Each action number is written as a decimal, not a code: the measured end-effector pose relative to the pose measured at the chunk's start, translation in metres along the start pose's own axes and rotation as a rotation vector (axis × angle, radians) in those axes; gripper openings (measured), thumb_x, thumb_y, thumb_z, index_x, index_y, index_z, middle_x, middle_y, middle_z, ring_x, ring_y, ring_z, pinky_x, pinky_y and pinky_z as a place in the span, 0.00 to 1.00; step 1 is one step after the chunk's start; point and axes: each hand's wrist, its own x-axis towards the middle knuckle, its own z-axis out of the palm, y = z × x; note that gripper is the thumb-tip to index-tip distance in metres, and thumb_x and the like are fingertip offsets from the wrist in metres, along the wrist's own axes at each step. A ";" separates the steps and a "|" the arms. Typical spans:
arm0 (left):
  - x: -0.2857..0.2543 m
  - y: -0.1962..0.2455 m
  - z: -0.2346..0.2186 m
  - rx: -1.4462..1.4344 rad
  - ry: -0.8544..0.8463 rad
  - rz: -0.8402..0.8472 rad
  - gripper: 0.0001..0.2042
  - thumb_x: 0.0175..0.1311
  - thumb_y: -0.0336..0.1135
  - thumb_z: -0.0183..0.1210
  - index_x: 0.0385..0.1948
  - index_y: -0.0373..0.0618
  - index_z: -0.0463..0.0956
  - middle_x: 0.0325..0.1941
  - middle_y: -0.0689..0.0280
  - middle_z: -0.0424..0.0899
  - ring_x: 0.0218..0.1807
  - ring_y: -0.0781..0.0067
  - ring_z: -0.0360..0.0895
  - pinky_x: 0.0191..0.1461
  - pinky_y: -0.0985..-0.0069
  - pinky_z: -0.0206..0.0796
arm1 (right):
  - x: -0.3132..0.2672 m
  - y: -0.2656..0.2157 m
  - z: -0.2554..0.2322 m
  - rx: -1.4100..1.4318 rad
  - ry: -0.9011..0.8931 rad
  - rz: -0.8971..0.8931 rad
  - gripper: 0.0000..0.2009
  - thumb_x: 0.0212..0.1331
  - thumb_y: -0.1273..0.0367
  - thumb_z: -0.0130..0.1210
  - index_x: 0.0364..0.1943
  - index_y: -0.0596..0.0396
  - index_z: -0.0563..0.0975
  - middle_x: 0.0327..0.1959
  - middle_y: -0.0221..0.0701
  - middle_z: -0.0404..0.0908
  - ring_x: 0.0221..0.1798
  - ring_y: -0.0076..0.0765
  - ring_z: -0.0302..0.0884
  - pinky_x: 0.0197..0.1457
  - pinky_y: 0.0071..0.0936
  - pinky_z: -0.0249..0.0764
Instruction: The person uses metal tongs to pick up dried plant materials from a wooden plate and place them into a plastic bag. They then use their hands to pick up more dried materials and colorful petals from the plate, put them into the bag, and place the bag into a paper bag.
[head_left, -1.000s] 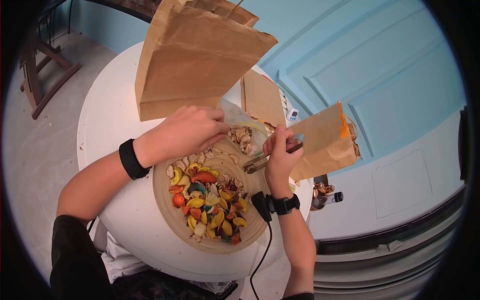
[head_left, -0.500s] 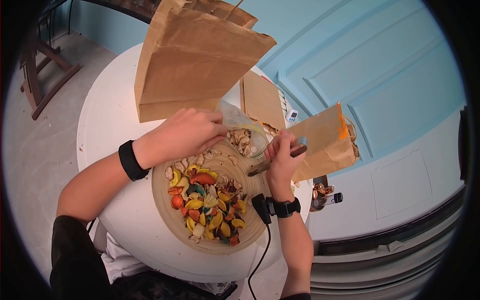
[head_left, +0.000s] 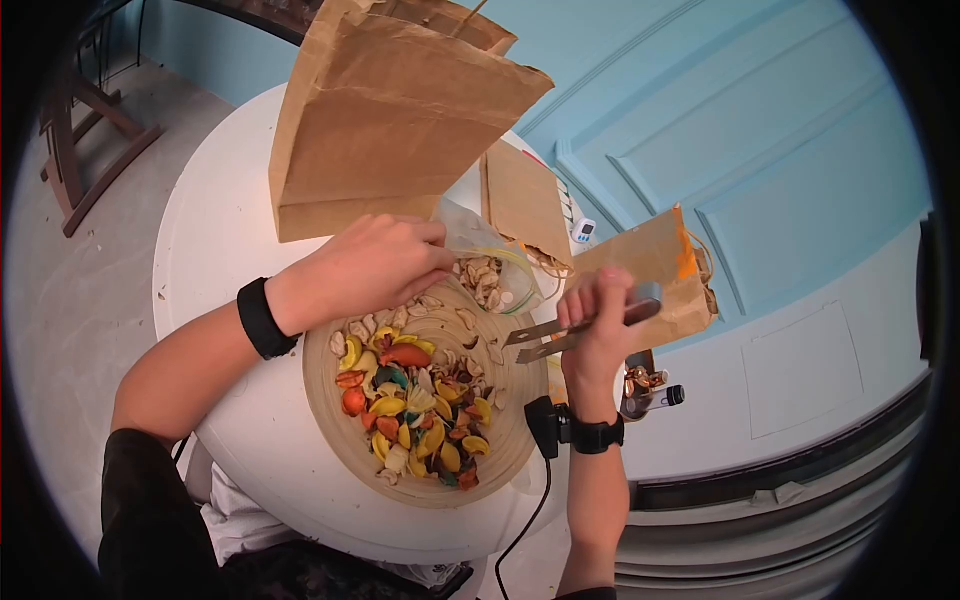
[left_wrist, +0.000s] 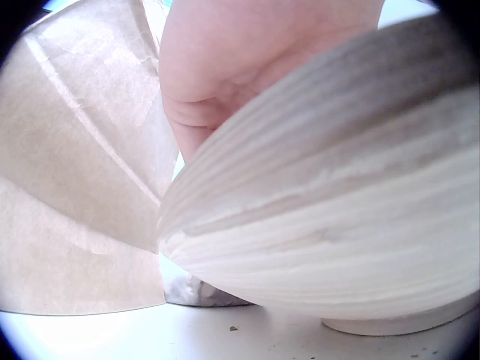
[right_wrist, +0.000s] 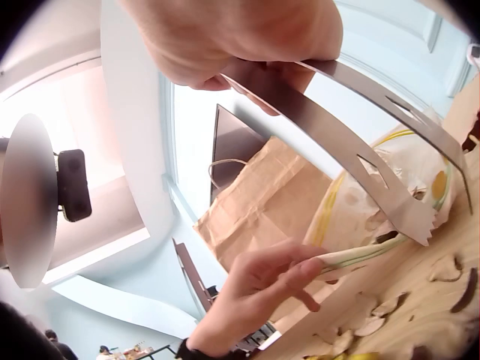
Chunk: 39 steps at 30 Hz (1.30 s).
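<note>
My left hand (head_left: 385, 262) pinches the edge of a clear plastic bag (head_left: 470, 228) holding pale dried slices (head_left: 482, 280), at the far rim of a round wooden plate (head_left: 330, 440). In the right wrist view the left fingers (right_wrist: 300, 274) grip the bag's opening. My right hand (head_left: 600, 325) grips metal tongs (head_left: 560, 330); their two tips stand apart over the plate's right side, with nothing seen between them. Yellow, orange and green dried pieces (head_left: 434, 438) lie in the plate, with pale slices near its far edge. In the left wrist view, the plate's side (left_wrist: 322, 225) hides the left fingertips.
A tall paper bag (head_left: 390, 130) stands behind the left hand on the white round table (head_left: 215, 240). Another paper bag (head_left: 640, 250) is behind the right hand, and a folded one (head_left: 525, 200) lies beyond the plastic bag. A small white device (head_left: 583, 231) and bottle (head_left: 672, 396) stand right.
My right hand has moved to the right with the tongs, whose tips now stand apart. Pale slices show at the plate's right side, where the tongs were. My left hand has barely moved.
</note>
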 end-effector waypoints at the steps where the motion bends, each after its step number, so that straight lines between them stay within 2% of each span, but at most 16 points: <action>1: 0.000 0.001 0.000 0.000 0.001 -0.003 0.06 0.68 0.34 0.61 0.35 0.43 0.84 0.36 0.60 0.81 0.39 0.51 0.82 0.42 0.56 0.74 | 0.000 0.007 -0.002 -0.089 -0.011 -0.023 0.16 0.75 0.70 0.55 0.26 0.52 0.65 0.19 0.24 0.63 0.19 0.21 0.60 0.23 0.25 0.61; 2: 0.001 0.001 -0.002 0.013 -0.022 -0.011 0.06 0.68 0.34 0.61 0.37 0.43 0.84 0.38 0.60 0.82 0.40 0.52 0.82 0.43 0.57 0.74 | 0.001 0.013 -0.003 -0.177 -0.023 -0.046 0.16 0.74 0.70 0.55 0.25 0.53 0.66 0.19 0.24 0.65 0.19 0.21 0.61 0.23 0.25 0.63; 5: 0.000 0.002 -0.004 0.042 -0.068 -0.030 0.07 0.68 0.34 0.62 0.41 0.43 0.85 0.42 0.62 0.84 0.42 0.54 0.83 0.44 0.58 0.74 | 0.000 0.029 -0.007 -0.127 -0.064 0.027 0.18 0.74 0.70 0.57 0.24 0.54 0.67 0.20 0.25 0.68 0.20 0.22 0.65 0.24 0.26 0.65; 9: 0.000 0.002 -0.003 0.040 -0.072 -0.029 0.07 0.68 0.34 0.62 0.41 0.43 0.85 0.42 0.62 0.84 0.42 0.54 0.83 0.44 0.58 0.74 | 0.003 0.036 -0.001 -0.127 -0.123 0.104 0.21 0.74 0.69 0.57 0.20 0.52 0.64 0.18 0.23 0.65 0.18 0.20 0.61 0.22 0.24 0.61; 15: 0.000 0.002 -0.004 0.036 -0.070 -0.034 0.07 0.68 0.34 0.62 0.41 0.44 0.85 0.42 0.62 0.84 0.43 0.54 0.83 0.44 0.59 0.75 | 0.001 0.033 0.005 -0.073 -0.095 0.189 0.21 0.74 0.70 0.55 0.20 0.51 0.62 0.17 0.21 0.61 0.17 0.18 0.56 0.20 0.23 0.53; 18: -0.001 0.002 -0.004 0.029 -0.080 -0.034 0.07 0.68 0.34 0.62 0.41 0.44 0.85 0.42 0.63 0.84 0.43 0.54 0.83 0.44 0.59 0.75 | 0.001 0.023 0.007 -0.019 -0.085 0.193 0.20 0.75 0.68 0.53 0.21 0.50 0.62 0.17 0.22 0.59 0.17 0.19 0.54 0.19 0.23 0.53; 22: 0.000 0.001 -0.003 0.031 -0.084 -0.036 0.07 0.68 0.34 0.62 0.41 0.44 0.85 0.42 0.63 0.84 0.42 0.54 0.83 0.44 0.59 0.75 | 0.005 -0.006 0.013 0.004 -0.176 0.096 0.21 0.76 0.63 0.48 0.21 0.50 0.60 0.16 0.22 0.54 0.18 0.21 0.53 0.19 0.24 0.55; 25: 0.000 0.001 -0.003 0.044 -0.088 -0.033 0.07 0.68 0.34 0.62 0.42 0.44 0.85 0.42 0.63 0.84 0.42 0.54 0.83 0.44 0.59 0.75 | 0.016 -0.030 0.018 0.068 -0.170 -0.059 0.20 0.76 0.63 0.47 0.22 0.50 0.60 0.16 0.22 0.54 0.18 0.21 0.53 0.19 0.24 0.55; 26: 0.000 0.002 -0.004 0.038 -0.091 -0.035 0.07 0.68 0.33 0.62 0.42 0.44 0.85 0.42 0.63 0.84 0.42 0.54 0.83 0.44 0.59 0.75 | 0.023 -0.034 0.015 0.120 -0.218 -0.104 0.18 0.75 0.65 0.50 0.24 0.50 0.62 0.18 0.23 0.56 0.19 0.23 0.55 0.22 0.25 0.59; 29: 0.001 0.004 -0.005 0.017 -0.096 -0.036 0.07 0.68 0.33 0.62 0.42 0.44 0.85 0.42 0.62 0.84 0.41 0.53 0.83 0.44 0.59 0.74 | 0.035 -0.025 0.035 0.064 0.061 -0.172 0.16 0.74 0.67 0.54 0.26 0.50 0.63 0.19 0.24 0.59 0.21 0.24 0.58 0.25 0.28 0.63; 31: 0.001 0.003 -0.005 0.012 -0.085 -0.042 0.07 0.68 0.33 0.62 0.42 0.44 0.85 0.42 0.62 0.84 0.41 0.53 0.83 0.44 0.59 0.74 | 0.033 -0.020 0.021 0.065 0.004 -0.113 0.16 0.73 0.68 0.57 0.28 0.50 0.64 0.21 0.26 0.62 0.23 0.26 0.60 0.28 0.29 0.66; 33: 0.000 0.002 -0.004 0.006 -0.020 -0.003 0.06 0.67 0.34 0.62 0.36 0.43 0.83 0.37 0.60 0.81 0.38 0.52 0.82 0.42 0.57 0.73 | 0.020 -0.018 0.009 0.094 0.004 -0.024 0.16 0.73 0.68 0.56 0.28 0.50 0.63 0.21 0.26 0.62 0.23 0.26 0.60 0.28 0.29 0.66; 34: -0.001 0.002 -0.003 0.002 0.008 0.017 0.06 0.67 0.34 0.62 0.33 0.42 0.83 0.35 0.59 0.80 0.37 0.51 0.81 0.40 0.56 0.73 | 0.010 -0.018 0.003 0.028 -0.051 -0.040 0.16 0.74 0.68 0.56 0.28 0.50 0.63 0.21 0.26 0.63 0.23 0.26 0.61 0.28 0.29 0.66; 37: 0.000 0.002 -0.005 0.046 -0.102 -0.032 0.07 0.67 0.33 0.62 0.42 0.44 0.85 0.42 0.62 0.84 0.41 0.52 0.83 0.44 0.59 0.75 | -0.019 -0.011 -0.006 -0.037 -0.012 0.080 0.16 0.74 0.69 0.55 0.27 0.50 0.63 0.21 0.26 0.63 0.23 0.26 0.61 0.27 0.29 0.66; 39: 0.000 0.005 -0.006 0.042 -0.098 -0.032 0.07 0.67 0.32 0.62 0.41 0.44 0.85 0.42 0.62 0.84 0.41 0.52 0.83 0.44 0.59 0.75 | -0.033 -0.008 -0.011 -0.061 -0.026 0.108 0.16 0.74 0.70 0.55 0.27 0.51 0.63 0.22 0.27 0.64 0.23 0.26 0.62 0.27 0.29 0.67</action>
